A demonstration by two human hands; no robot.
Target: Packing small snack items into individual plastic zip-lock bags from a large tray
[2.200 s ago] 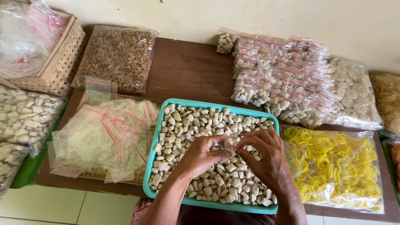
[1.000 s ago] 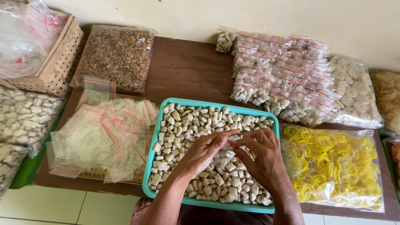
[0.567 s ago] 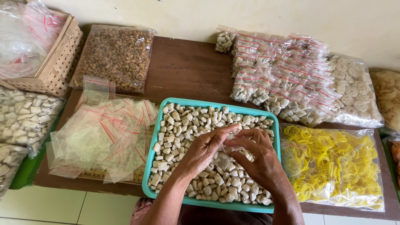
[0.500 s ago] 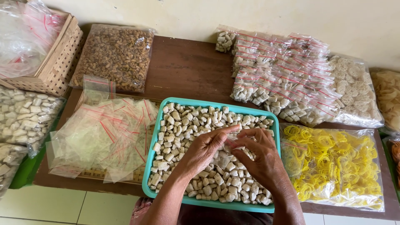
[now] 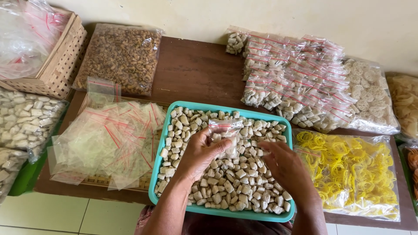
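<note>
Clear, crinkly plastic forms the one small zip bag (image 5: 225, 135) we pinch in our left hand (image 5: 201, 152), part-filled with pale, chalky cracker chunks, at frame centre above one teal tray (image 5: 217, 212) heaped with them. Our right hand (image 5: 285, 167) hovers just beside, fingers loosely curled, holding nothing we can see.

Left hand (image 5: 201, 153) is raised, palm turned inward, thumb and fingers pinched together at the top. Right hand (image 5: 285, 167) sits just beside it and slightly lower, palm down, fingers loosely curled, both forearms angling in from below.
</note>
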